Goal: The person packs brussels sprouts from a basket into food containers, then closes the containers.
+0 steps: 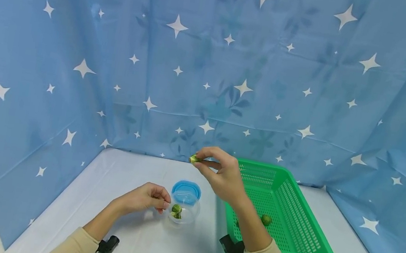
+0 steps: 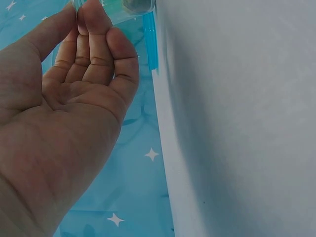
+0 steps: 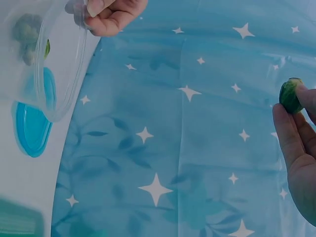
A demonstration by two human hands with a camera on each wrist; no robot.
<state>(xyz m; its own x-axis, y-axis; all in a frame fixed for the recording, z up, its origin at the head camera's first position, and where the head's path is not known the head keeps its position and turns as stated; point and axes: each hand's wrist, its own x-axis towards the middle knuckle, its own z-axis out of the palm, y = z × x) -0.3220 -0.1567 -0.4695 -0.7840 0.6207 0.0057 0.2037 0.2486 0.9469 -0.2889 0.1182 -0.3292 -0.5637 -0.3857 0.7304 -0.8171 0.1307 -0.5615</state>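
Note:
My right hand (image 1: 220,175) is raised above the table and pinches a Brussels sprout (image 3: 290,95) between thumb and fingertips. Lower and to the left, my left hand (image 1: 146,198) pinches the rim of a clear plastic tub (image 1: 191,215). A few Brussels sprouts (image 1: 176,210) lie inside the tub, seen through its wall in the right wrist view. Behind the tub is a blue lid (image 1: 187,187), partly seen through the clear plastic. In the left wrist view, the left thumb and fingers (image 2: 98,29) meet at the tub's edge.
A green plastic basket (image 1: 321,244) with slotted sides stands on the right, partly behind the right forearm. A Brussels sprout (image 1: 266,220) sits on its floor. The white table (image 1: 126,167) meets a blue star-patterned curtain (image 1: 205,57) at the back and sides.

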